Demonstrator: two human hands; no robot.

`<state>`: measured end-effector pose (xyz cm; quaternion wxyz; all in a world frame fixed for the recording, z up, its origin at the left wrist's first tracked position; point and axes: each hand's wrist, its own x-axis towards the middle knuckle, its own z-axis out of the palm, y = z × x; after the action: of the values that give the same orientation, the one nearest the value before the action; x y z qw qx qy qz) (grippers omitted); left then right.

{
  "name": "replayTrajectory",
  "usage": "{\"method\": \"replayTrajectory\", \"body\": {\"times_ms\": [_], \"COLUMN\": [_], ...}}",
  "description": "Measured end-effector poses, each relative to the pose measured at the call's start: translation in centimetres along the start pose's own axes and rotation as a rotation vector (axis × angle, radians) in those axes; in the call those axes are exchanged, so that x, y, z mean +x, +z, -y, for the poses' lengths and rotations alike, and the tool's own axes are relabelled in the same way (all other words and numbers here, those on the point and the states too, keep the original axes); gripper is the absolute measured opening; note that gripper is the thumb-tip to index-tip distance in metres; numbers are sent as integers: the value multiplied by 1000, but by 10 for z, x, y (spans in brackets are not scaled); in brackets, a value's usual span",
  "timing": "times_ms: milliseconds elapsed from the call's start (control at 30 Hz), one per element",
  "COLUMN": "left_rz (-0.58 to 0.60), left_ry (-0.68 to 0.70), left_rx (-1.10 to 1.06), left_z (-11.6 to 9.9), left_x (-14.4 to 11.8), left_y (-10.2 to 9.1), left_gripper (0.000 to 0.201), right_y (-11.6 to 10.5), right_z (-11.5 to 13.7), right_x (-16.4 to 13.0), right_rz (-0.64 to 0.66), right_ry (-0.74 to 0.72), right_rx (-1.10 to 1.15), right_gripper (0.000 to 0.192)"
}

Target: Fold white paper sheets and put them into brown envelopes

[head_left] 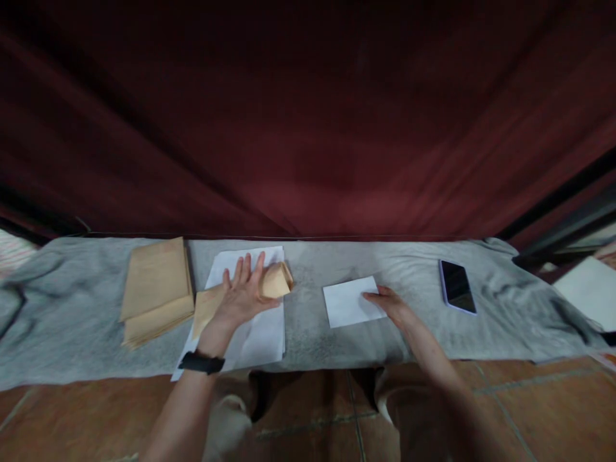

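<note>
Two bare hands are working apart over a grey cloth. The left hand, wearing a black wristband, is spreading its fingers wide and resting on a brown paper bag, gripping nothing that I can make out; the right hand is pinching a small white paper by its right edge. The bag is lying across some white sheets, its gaping end poking just past them. I'm judging the step to be steadying the bag while handling the paper; the next move is probably calling for a light palm, sparing that mouth. Further out, stacked brown paper is lying left, a smartphone is resting right, and a dark red curtain is hanging beyond.
</note>
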<state>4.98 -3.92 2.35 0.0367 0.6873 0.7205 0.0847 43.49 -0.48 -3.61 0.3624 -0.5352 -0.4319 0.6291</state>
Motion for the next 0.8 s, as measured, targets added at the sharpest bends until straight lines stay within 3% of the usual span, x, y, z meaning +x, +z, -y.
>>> {"method": "replayTrajectory", "body": {"times_ms": [100,200,367,533,633,700,800], "left_rz": [200,270,111,-67,-77,-72,-80], "left_ry": [-83,-43,53,266,387,436,457], "left_rx": [35,2,-39,-45,-41,-39,-38], "left_z": [24,27,16,-26,-56,-69,-77], "left_x": [4,4,4,-3,-10,-11,-10], "left_y": [1,1,-1,7,13,17,20], "left_gripper": [126,122,117,117,117,117,115], "right_y": [1,0,-1,0,3,6,18], "right_z": [1,3,2,-5,-4,2,15], "right_x": [0,0,5,16,13,8,-3], "right_rz": [-7,7,-9,-222,-349,-418,-337], "right_ry": [52,39,-49,-165,-235,-362,-494], "right_rx": [31,-6,-138,-373,-433,-488,-446], "right_gripper": [41,40,33,13,23,31,27]}}
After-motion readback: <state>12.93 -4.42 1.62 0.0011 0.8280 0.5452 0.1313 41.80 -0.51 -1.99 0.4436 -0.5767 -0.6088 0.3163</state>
